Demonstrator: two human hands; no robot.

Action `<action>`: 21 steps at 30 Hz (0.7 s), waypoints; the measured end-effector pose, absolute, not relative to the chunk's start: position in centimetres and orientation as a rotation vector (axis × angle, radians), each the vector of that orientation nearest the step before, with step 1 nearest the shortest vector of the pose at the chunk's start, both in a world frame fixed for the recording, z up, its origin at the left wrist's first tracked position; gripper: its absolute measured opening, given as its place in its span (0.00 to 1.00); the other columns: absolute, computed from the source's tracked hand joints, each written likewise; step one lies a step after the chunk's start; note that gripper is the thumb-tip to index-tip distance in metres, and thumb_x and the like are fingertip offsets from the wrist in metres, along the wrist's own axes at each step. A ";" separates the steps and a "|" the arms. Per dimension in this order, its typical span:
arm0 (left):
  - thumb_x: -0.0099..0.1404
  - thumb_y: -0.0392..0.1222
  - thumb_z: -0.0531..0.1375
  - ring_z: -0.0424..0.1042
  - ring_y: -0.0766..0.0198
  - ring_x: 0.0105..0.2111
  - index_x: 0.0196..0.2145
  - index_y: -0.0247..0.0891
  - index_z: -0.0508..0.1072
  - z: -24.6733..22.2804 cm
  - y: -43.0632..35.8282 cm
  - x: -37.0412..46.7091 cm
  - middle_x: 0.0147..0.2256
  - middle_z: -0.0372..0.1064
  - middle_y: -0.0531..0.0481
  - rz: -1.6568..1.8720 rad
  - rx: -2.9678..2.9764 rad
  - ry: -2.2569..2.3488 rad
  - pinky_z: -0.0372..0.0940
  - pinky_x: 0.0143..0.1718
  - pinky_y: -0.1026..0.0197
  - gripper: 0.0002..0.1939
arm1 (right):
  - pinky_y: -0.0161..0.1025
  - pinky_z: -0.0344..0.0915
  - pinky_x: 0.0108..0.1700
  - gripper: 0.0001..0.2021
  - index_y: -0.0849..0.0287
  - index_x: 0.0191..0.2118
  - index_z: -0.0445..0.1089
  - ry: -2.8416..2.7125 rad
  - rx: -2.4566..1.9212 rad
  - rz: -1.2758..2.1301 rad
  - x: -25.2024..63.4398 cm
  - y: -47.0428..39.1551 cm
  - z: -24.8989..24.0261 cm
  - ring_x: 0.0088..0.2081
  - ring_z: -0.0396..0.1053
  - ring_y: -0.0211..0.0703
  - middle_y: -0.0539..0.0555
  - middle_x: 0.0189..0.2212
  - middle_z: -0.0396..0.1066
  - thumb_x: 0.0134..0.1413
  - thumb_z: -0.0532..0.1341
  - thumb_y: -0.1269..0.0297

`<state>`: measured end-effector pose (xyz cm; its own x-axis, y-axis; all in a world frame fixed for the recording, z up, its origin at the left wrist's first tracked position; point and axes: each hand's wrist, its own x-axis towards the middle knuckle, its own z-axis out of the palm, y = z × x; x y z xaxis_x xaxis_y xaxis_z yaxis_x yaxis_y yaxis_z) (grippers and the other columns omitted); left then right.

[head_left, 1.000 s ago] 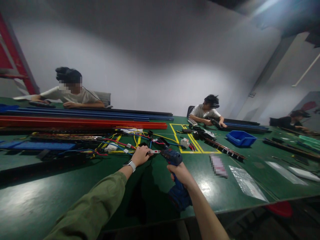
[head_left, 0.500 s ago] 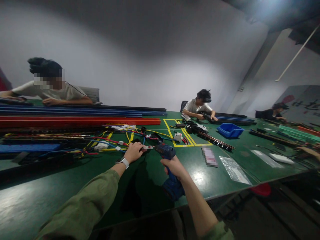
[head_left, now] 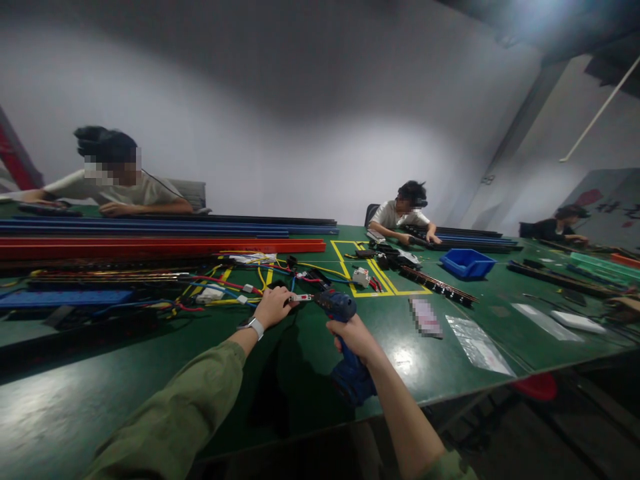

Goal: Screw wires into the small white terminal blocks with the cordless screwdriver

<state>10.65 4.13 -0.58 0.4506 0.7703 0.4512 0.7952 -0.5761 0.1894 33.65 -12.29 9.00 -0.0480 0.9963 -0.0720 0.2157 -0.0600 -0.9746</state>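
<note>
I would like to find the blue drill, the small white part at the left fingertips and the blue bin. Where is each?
Blue drill (head_left: pixel 342 305), head view: on its upper body.
Small white part (head_left: pixel 301 298), head view: near its middle.
Blue bin (head_left: pixel 470 271), head view: on its near outer wall.

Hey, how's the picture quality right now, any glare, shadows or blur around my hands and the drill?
Head view: glare whitens the green tabletop right of the blue drill and at lower left; head view: dark shadow lies between the left sleeve and the drill; head view: the small white piece in the left hand looks soft, its markings unreadable.
</note>
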 end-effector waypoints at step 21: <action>0.66 0.51 0.55 0.64 0.53 0.45 0.44 0.46 0.75 -0.5 4.1 10.6 0.41 0.70 0.45 -0.773 -2.657 -1.449 0.53 0.47 0.50 0.14 | 0.31 0.55 0.17 0.07 0.58 0.32 0.63 -1.339 -1.382 1.198 33.5 -12.7 9.5 0.14 0.60 0.34 0.42 0.15 0.58 0.45 0.60 0.65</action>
